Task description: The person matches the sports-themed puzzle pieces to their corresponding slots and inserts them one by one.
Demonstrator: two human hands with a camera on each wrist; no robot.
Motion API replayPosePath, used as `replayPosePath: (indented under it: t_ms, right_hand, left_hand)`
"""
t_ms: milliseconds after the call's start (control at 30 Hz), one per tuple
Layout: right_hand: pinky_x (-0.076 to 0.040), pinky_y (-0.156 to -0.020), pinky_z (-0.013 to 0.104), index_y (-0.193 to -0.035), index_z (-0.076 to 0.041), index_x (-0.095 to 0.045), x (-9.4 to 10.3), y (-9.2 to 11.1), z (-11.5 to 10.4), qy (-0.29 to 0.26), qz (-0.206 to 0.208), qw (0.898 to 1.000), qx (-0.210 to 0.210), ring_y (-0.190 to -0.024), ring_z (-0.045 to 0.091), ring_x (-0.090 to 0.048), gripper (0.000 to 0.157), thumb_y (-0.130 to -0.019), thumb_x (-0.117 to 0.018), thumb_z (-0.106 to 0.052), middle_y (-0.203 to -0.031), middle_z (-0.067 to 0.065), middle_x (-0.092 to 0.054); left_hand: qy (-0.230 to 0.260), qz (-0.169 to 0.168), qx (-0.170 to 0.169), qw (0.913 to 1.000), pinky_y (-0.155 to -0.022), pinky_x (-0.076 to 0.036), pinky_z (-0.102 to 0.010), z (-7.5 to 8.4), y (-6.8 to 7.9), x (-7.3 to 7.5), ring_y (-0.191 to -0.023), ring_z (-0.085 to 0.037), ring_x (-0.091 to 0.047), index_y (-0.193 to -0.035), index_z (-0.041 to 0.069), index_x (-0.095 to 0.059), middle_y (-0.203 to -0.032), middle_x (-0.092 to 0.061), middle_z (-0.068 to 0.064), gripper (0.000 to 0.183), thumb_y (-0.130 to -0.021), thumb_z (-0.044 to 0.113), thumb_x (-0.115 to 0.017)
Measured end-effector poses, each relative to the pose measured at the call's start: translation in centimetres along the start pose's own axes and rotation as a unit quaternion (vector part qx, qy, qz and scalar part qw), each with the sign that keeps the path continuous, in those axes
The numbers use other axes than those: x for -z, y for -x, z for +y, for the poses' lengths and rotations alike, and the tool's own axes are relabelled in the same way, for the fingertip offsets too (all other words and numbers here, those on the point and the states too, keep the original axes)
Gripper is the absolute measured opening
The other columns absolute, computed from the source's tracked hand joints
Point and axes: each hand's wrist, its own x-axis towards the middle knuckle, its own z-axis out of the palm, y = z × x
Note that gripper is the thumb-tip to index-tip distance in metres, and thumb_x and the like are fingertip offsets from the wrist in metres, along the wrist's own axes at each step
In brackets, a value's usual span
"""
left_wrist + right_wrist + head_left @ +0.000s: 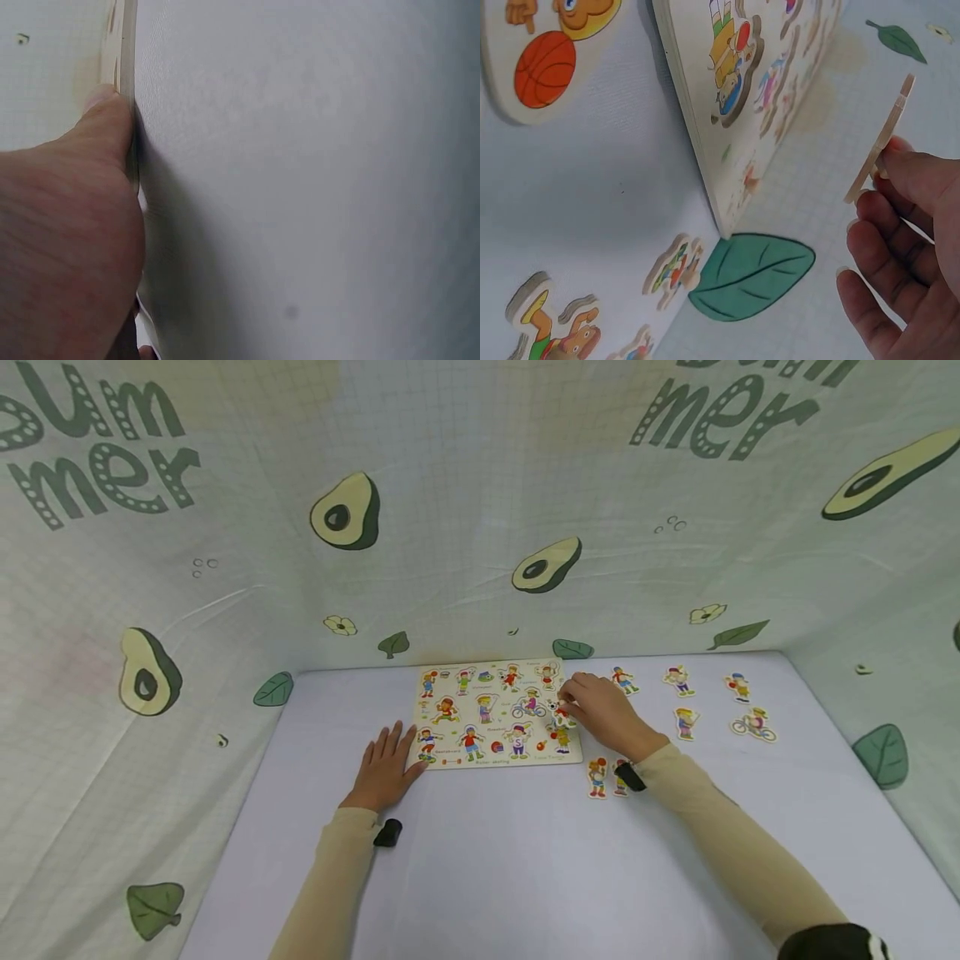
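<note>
A cream wooden puzzle board (465, 727) printed with children playing sports lies near the back of the table. My left hand (384, 768) is spread flat at its left edge. In the left wrist view, the thumb (105, 124) touches the side of the board. My right hand (609, 714) is over the board's right edge, pinching a puzzle piece (561, 713) between thumb and fingers. The right wrist view shows this puzzle piece (881, 142) edge-on, raised above the surface; its picture is mostly hidden there.
Loose figure pieces lie to the right, among them a cyclist (753, 724) and a batter (686, 723). A basketball piece (597, 777) lies in front of the board; another (620, 779) is partly hidden by the right wrist strap. A patterned cloth (450, 527) hangs behind.
</note>
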Motion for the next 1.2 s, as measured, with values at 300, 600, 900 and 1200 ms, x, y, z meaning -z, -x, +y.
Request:
replayPosePath:
  t_ms: [300,600,900,1200]
  right_hand:
    - [-0.055,-0.081,0.043,-0.106,-0.004,-0.071,-0.9,-2.2,-0.2,-0.006,-0.008,1.0,-0.019,-0.092,0.026,-0.064,0.013,-0.098,-0.077,-0.013,-0.099,0.008,-0.068]
    - [-0.054,-0.079,0.042,-0.105,-0.006,-0.07,-1.8,-4.1,-0.2,-0.009,-0.01,1.0,-0.01,-0.087,0.024,-0.062,0.011,-0.1,-0.075,-0.014,-0.097,0.007,-0.067]
    - [-0.055,-0.078,0.041,-0.105,-0.004,-0.071,-2.5,-6.0,-0.3,-0.019,-0.019,0.999,-0.025,-0.087,0.025,-0.064,0.012,-0.102,-0.073,-0.015,-0.097,0.01,-0.066]
    - [-0.053,-0.082,0.044,-0.107,-0.006,-0.071,-3.9,-7.6,0.0,0.0,-0.04,0.998,-0.043,-0.091,0.026,-0.064,0.012,-0.104,-0.071,-0.018,-0.1,0.009,-0.067]
  left_hand:
    - [-0.004,0.001,0.001,1.0,-0.127,-0.014,-0.068,-0.4,-0.3,-0.4,-0.16,-0.05,-0.012,-0.167,0.004,-0.028,-0.174,-0.016,-0.026,0.075,-0.109,0.043,-0.054]
    - [-0.004,0.002,-0.001,1.0,-0.127,-0.014,-0.068,-0.2,-0.2,-0.2,-0.16,-0.05,-0.012,-0.167,0.004,-0.028,-0.174,-0.016,-0.026,0.075,-0.109,0.043,-0.054]
    - [-0.011,-0.007,0.004,0.9999,-0.127,-0.013,-0.067,-0.4,-0.4,-0.4,-0.16,-0.05,-0.011,-0.168,0.004,-0.026,-0.175,-0.013,-0.025,0.076,-0.109,0.044,-0.054]
    - [-0.011,-0.002,0.005,0.9999,-0.127,-0.013,-0.067,-0.4,-0.4,-0.4,-0.16,-0.05,-0.011,-0.167,0.004,-0.027,-0.175,-0.015,-0.025,0.075,-0.109,0.041,-0.056]
